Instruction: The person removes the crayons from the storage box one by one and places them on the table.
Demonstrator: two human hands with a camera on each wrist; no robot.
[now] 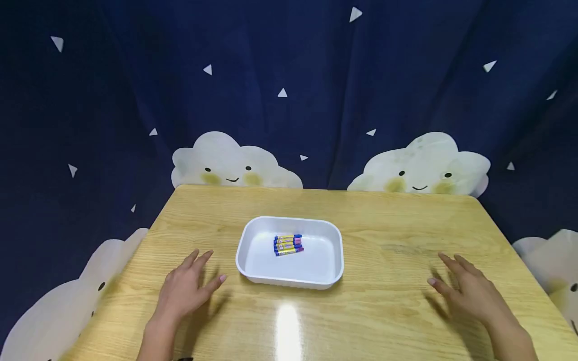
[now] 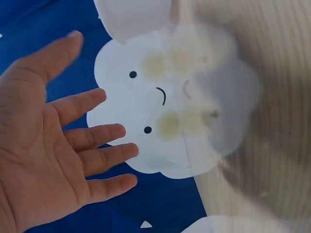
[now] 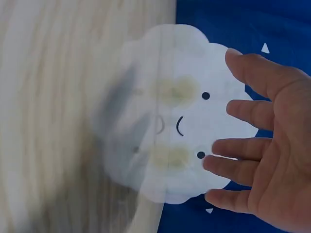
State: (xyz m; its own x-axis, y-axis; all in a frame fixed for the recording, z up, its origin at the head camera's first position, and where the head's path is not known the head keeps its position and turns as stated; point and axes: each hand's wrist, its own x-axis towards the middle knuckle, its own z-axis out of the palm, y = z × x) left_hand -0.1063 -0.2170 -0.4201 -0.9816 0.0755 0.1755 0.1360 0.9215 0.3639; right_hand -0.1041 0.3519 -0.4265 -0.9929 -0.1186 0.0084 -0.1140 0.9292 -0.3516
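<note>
A white rectangular tray (image 1: 318, 258) stands near the middle of the wooden table. Inside it, left of centre, several crayons (image 1: 288, 244) with yellow wrappers lie side by side, showing blue, pink and purple ends. To the left of the tray my left hand (image 1: 185, 288) hovers over the table, fingers spread and holding nothing. My right hand (image 1: 471, 291) is well to the right of the tray, also above the tabletop with its fingers apart and nothing in them. Both wrist views show bare palms; part of the white tray (image 2: 136, 19) appears at the top of the left one.
The wooden table (image 1: 406, 225) is glossy, with a bright light reflection in front of the tray. Behind and around it hangs a dark blue curtain (image 1: 253, 115) printed with white triangles and smiling clouds.
</note>
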